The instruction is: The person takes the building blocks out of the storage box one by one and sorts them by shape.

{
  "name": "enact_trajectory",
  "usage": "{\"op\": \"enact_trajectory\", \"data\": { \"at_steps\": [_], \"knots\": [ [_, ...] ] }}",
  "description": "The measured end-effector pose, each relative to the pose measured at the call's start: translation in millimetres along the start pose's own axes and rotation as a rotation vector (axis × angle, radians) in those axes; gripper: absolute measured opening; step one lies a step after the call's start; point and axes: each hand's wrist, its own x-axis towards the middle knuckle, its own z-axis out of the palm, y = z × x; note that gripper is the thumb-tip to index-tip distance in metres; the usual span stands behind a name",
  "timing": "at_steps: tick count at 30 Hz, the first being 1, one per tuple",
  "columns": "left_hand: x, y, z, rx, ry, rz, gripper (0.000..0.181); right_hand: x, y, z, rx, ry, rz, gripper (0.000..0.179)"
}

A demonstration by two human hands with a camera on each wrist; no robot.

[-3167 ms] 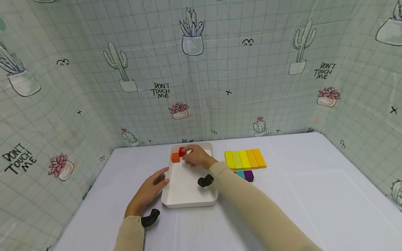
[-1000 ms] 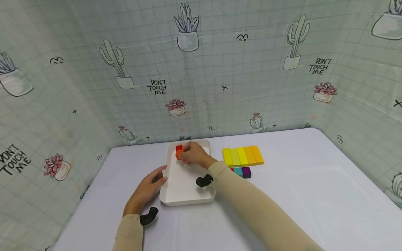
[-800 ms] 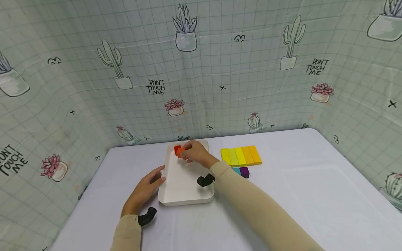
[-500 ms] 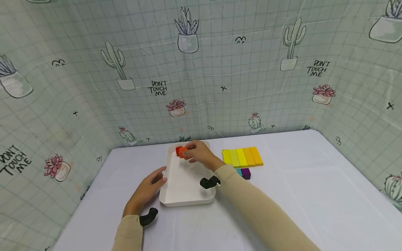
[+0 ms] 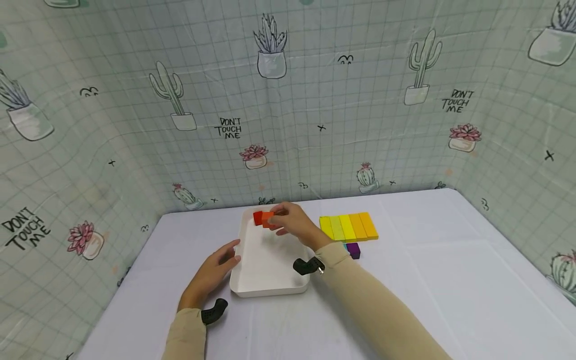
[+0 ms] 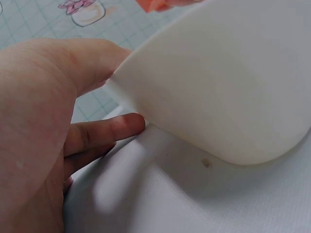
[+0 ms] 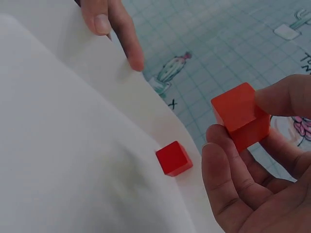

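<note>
A white tray (image 5: 270, 267) lies on the table, its long sides running away from me. My left hand (image 5: 211, 272) touches the tray's left side with thumb and fingers fairly straight, as the left wrist view also shows at the tray wall (image 6: 214, 82). Over the tray's far end, my right hand (image 5: 294, 222) pinches an orange cube (image 7: 243, 114) between thumb and fingers. A red cube (image 7: 174, 159) sits inside the tray by its far left corner, just left of the orange one in the head view.
Right of the tray lies a row of several yellow to orange flat blocks (image 5: 348, 227). In front of them a purple cube (image 5: 353, 250) shows, with a blue one beside it mostly hidden by my right sleeve (image 5: 369, 290). A patterned cloth backdrop (image 5: 306, 100) stands behind the table.
My right hand has let go of the red cube and taken the orange cube. Over the last second it has moved the orange cube rightward, beside the red one. My left hand stays at the tray.
</note>
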Motion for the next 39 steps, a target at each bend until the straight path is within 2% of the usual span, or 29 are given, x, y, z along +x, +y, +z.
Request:
{"op": "enact_trajectory", "data": {
  "at_steps": [12,23,39],
  "knots": [
    [1.3,1.6,-0.1,0.014,0.004,-0.007,0.057,-12.0,4,-10,0.019,0.014,-0.02,0.032],
    [1.5,0.4,-2.3,-0.015,-0.008,0.007,0.057,-21.5,1,-17,0.034,0.07,-0.011,0.03],
    [2.6,-0.6,-3.0,-0.024,-0.015,-0.006,0.058,-33.6,10,-30,0.037,0.082,-0.018,0.031]
  ]
}}
